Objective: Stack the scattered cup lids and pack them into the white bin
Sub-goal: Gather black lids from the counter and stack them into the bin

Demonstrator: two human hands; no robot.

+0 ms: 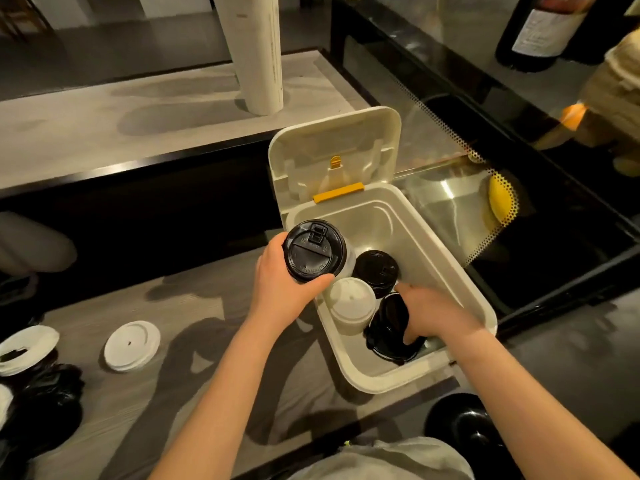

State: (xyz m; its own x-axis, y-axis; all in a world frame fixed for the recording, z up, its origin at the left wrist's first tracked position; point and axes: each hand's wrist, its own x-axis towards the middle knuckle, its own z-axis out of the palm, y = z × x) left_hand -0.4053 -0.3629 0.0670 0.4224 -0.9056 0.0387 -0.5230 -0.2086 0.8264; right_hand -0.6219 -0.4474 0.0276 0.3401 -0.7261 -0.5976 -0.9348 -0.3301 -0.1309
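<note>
From the head view we see the white bin (398,230) standing open on the grey table (207,306), its hinged lid (332,143) tipped back at twelve o'clock above a yellow latch (338,192). Inside, a black lid stack (375,270) stands upright near the middle. A white lid stack (351,303) sits just beside it at seven o'clock, and a tilted black stack (388,327) leans in the near corner at six o'clock. At nine o'clock of the bin, well apart, one loose white lid (132,345) lies flat on the table. Farther out at the frame's edge there is a heap of white lids (27,344) with black lids (48,393) below it. A white post (256,53) rises at eleven o'clock, and a glass case (450,209) holding something yellow (500,202) hems the bin in at three o'clock. A round black object (464,424) lies at five o'clock. Our left hand (280,282) holds a black-topped stack (313,251) over the bin's ten o'clock rim, with the fingers wrapped round its far side and the thumb across the near edge. Our right hand (433,315) reaches into the bin, its fingers curled closely over the tilted black stack and gripping it. Its fingertips are hidden against the dark plastic.
</note>
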